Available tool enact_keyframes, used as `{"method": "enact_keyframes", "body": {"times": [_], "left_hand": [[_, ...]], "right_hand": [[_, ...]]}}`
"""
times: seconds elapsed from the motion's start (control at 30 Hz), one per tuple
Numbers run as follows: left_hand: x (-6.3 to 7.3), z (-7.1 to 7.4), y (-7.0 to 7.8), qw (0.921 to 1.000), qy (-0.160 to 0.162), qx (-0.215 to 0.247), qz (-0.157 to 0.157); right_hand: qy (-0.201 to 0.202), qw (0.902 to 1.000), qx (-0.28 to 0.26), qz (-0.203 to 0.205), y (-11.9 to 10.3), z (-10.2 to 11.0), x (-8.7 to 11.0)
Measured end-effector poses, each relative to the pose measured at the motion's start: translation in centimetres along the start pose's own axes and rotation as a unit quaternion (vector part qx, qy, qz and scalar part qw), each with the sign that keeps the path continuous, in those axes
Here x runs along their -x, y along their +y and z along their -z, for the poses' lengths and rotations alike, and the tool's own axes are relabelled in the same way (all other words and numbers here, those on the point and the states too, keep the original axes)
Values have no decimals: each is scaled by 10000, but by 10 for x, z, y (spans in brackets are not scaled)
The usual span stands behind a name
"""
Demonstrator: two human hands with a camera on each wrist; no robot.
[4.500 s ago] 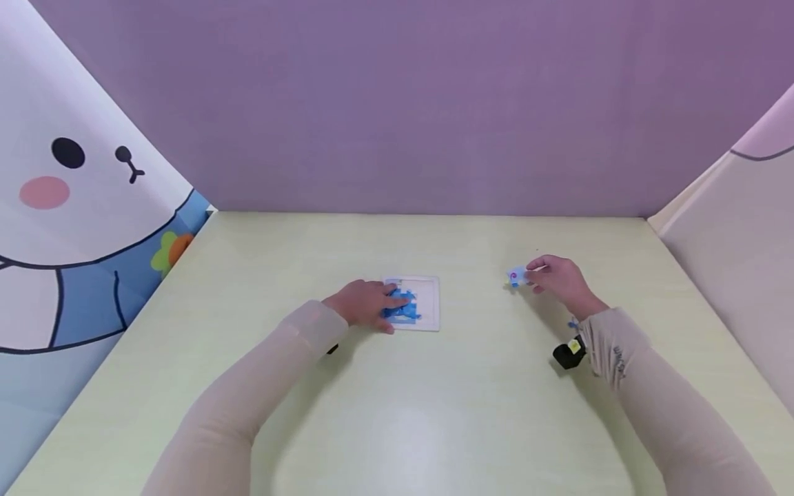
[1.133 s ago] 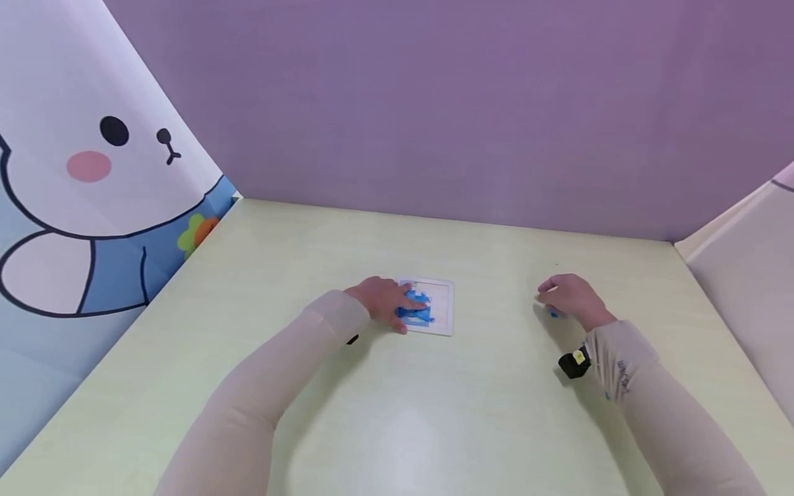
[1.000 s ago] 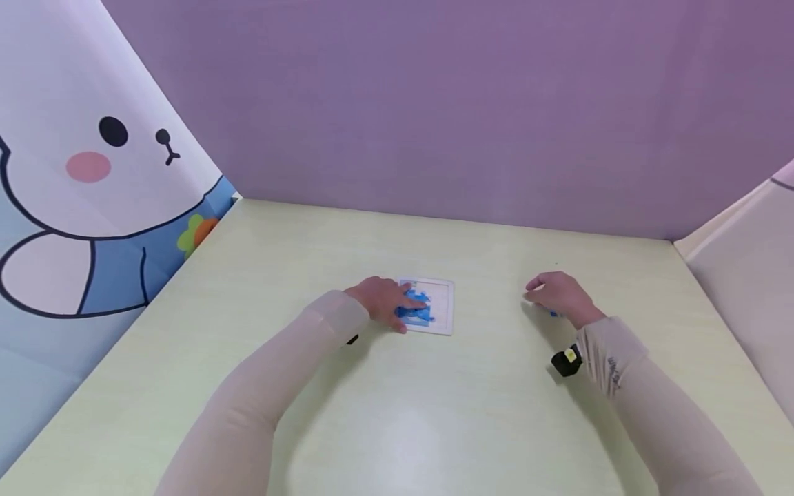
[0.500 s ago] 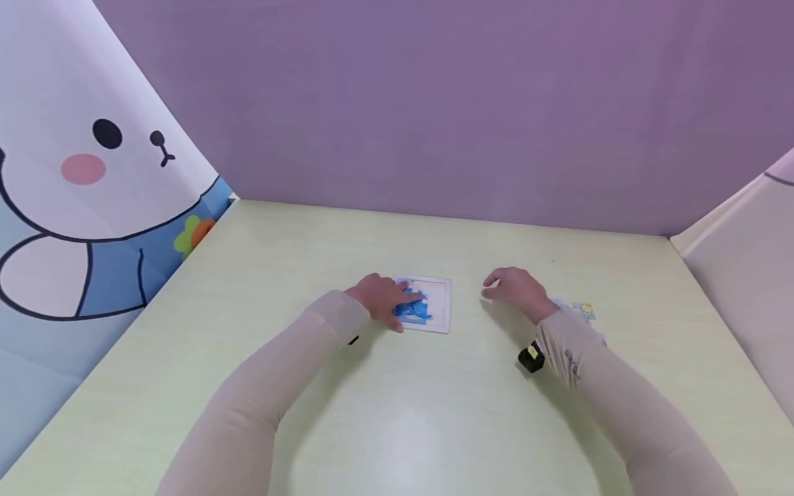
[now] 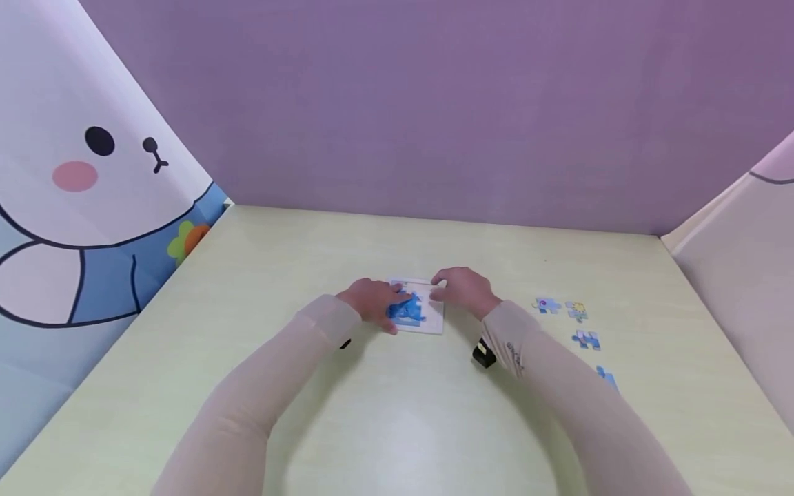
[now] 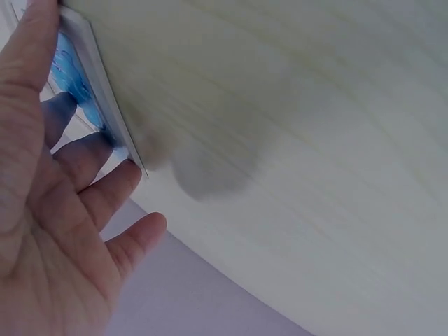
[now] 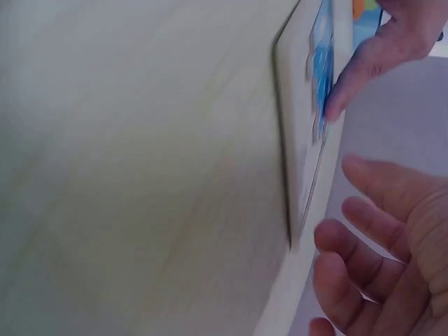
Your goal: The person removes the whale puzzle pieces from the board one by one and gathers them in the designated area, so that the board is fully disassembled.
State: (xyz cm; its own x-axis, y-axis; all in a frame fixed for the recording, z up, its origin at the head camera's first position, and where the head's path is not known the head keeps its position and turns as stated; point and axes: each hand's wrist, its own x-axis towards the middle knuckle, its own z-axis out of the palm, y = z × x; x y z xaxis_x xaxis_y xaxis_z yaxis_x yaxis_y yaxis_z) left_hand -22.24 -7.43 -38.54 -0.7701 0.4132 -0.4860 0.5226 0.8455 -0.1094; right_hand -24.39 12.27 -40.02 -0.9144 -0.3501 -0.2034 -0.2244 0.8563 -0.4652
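A white-framed jigsaw puzzle tray (image 5: 431,331) lies flat mid-table, its left part filled with blue pieces (image 5: 406,313). My left hand (image 5: 371,300) rests on the tray's left side, fingers spread over frame and pieces; the left wrist view shows the fingers along the rim (image 6: 105,91). Over the tray's right edge hovers my right hand (image 5: 466,291). In the right wrist view its fingers are loosely bent and apart, with nothing between them, beside the tray's bare white part (image 7: 301,168).
Several loose puzzle pieces lie to the right: one with a pink spiral (image 5: 547,305), one with a yellow sun (image 5: 577,311), a blue and pink one (image 5: 586,339), and a blue one (image 5: 610,379) partly behind my right sleeve. A purple wall (image 5: 434,124) stands behind the table.
My right hand, which earlier pinched the pink spiral piece, has let it go on the table and moved left to the tray. My left hand stays on the tray.
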Motion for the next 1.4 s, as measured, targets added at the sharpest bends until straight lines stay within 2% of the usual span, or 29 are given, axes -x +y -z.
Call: {"method": "enact_keyframes", "body": {"times": [0.13, 0.3, 0.5, 0.67, 0.9, 1.07, 1.17, 1.27, 1.4], "left_hand": [[2, -1, 1, 9999, 85, 6, 53], [4, 2, 4, 9997, 207, -119, -114], [3, 6, 6, 9995, 157, -174, -229], [3, 8, 8, 9998, -28, -15, -207], [4, 7, 10, 10000, -25, -44, -79], [5, 1, 5, 10000, 55, -24, -71], [4, -3, 0, 9998, 93, 145, -44], [6, -3, -2, 9997, 102, 214, -38], [9, -3, -3, 9998, 85, 51, -170]], "right_hand": [[-360, 9991, -155, 186, -11, -7, -4], [-556, 9980, 58, 292, -19, -12, -6], [-539, 9984, 144, 75, -21, -13, -4], [-591, 9982, 48, 34, -20, -14, -3], [-604, 9981, -145, 44, -21, -16, 0], [-525, 9982, -277, 46, -23, -20, -2], [-460, 9984, -330, 55, -26, -21, -2], [-489, 9983, -328, 49, -29, -21, -2], [-564, 9978, -341, 38, -31, -21, -1]]}}
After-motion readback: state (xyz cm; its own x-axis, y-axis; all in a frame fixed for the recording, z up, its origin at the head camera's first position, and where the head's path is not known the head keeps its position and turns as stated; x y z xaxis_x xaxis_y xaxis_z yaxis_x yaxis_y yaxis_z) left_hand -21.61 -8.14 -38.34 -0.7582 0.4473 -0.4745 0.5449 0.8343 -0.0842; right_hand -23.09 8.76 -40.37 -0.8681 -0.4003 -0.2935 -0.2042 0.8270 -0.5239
